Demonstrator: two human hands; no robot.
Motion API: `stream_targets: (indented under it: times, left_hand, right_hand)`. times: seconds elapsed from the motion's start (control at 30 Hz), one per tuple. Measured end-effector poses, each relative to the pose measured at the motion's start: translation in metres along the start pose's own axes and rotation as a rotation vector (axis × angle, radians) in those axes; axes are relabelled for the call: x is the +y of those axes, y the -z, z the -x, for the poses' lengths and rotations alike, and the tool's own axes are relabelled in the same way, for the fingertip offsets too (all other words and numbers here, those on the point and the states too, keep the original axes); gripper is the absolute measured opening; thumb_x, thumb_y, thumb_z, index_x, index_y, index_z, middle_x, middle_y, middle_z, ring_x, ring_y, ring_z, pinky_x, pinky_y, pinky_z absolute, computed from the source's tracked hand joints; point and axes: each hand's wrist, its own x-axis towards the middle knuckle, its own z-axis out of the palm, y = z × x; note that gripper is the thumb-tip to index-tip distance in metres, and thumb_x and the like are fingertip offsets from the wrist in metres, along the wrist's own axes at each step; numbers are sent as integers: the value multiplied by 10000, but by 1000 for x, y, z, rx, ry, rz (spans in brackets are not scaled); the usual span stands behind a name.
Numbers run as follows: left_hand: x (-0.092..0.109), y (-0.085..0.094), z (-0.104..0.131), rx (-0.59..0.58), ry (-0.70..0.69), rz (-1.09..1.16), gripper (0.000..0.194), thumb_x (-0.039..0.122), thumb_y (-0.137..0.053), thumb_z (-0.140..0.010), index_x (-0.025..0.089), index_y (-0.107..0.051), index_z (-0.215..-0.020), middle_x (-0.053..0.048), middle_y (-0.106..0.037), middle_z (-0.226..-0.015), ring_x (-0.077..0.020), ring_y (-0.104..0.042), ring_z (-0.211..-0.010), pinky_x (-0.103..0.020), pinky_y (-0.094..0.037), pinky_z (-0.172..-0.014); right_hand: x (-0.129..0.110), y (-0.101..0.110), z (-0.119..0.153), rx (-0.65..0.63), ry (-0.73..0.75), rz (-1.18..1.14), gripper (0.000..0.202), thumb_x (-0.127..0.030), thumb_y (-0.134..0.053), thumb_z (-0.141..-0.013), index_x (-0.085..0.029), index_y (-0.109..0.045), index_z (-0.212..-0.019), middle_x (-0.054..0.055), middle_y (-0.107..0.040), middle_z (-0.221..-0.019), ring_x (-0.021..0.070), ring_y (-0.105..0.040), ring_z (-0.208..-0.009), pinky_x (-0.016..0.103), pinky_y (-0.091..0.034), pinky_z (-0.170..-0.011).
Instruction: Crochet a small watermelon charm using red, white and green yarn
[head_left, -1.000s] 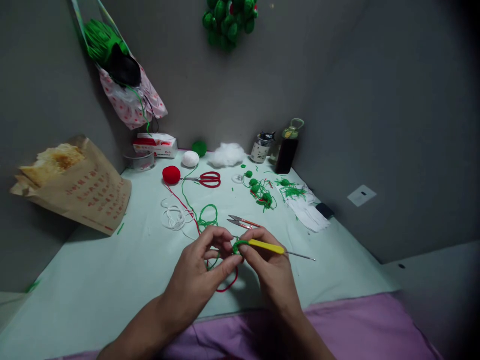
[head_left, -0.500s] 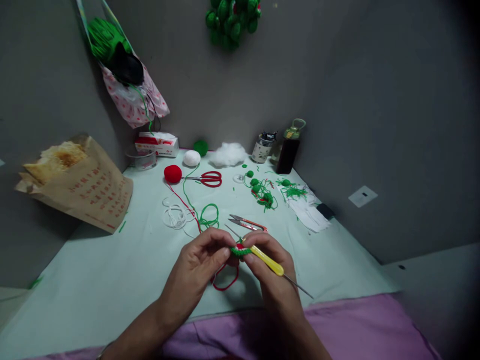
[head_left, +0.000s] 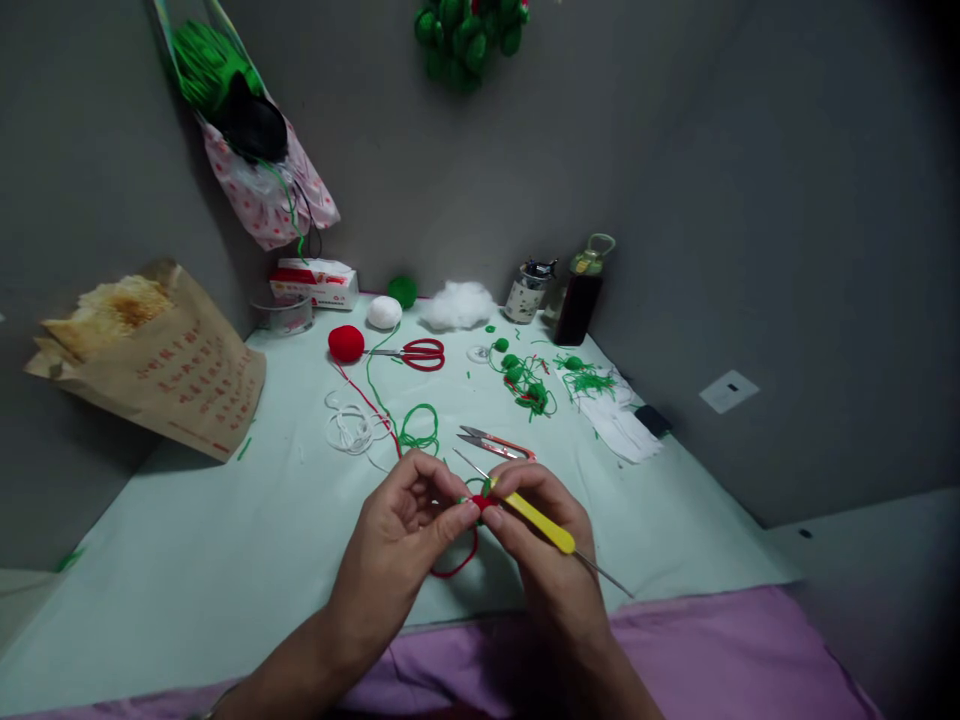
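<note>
Between the fingertips of both hands is a small red and green crochet piece (head_left: 482, 503), its red face showing and partly hidden by the thumbs. My left hand (head_left: 409, 530) pinches its left side, and my right hand (head_left: 544, 530) pinches its right side. A crochet hook (head_left: 541, 523) with a yellow handle also lies in my right hand, its thin metal tip pointing up and left. Red yarn (head_left: 457, 570) loops below the piece. Just beyond the fingers, orange-handled thread snips (head_left: 495, 443) rest on the pale cloth.
Red-handled scissors (head_left: 421, 354) lie beside a red yarn ball (head_left: 346, 344). Behind are a white yarn ball (head_left: 385, 312), fluffy stuffing (head_left: 457, 305) and a dark bottle (head_left: 577, 305). Small green crochet pieces (head_left: 529, 385) lie to the right. A paper bag (head_left: 187, 370) stands left.
The crochet piece has turned in my fingers: its green and white edge faced me before, and now its red side does. The hook stays in my right hand, barely shifted.
</note>
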Motion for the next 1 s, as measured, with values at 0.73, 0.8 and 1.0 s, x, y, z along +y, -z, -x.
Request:
stream_targets:
  times: [0.73, 0.8, 1.0]
  left_hand:
    - [25, 5, -13, 62, 331, 804, 282, 372, -488, -1075, 195, -641, -918, -11, -613, -860, -76, -586, -660, -140, -537, -567]
    - [30, 8, -13, 164, 303, 826, 326, 374, -423, -1094, 209, -652, -931, -45, -682, -964, -97, -683, -798, -190, -613, -738]
    - [4, 10, 1, 47, -272, -71, 506, 435, -423, -1086, 228, -652, -685, -81, -738, -1166, -268, -631, -1236, -452, -480, -1128]
  right_hand:
    - [-7, 16, 5, -98, 63, -22, 104, -207, -825, -846, -261, -738, -862, 11, -627, -859, 174, -588, -803, 286, -476, -709]
    - [-5, 16, 6, -91, 65, -13, 104, -196, -815, -855, -262, -737, -867, 11, -627, -868, 176, -590, -823, 290, -484, -733]
    - [-8, 11, 7, -69, 109, 32, 117, -174, -798, -868, -271, -733, -870, 10, -636, -869, 170, -593, -819, 281, -488, -709]
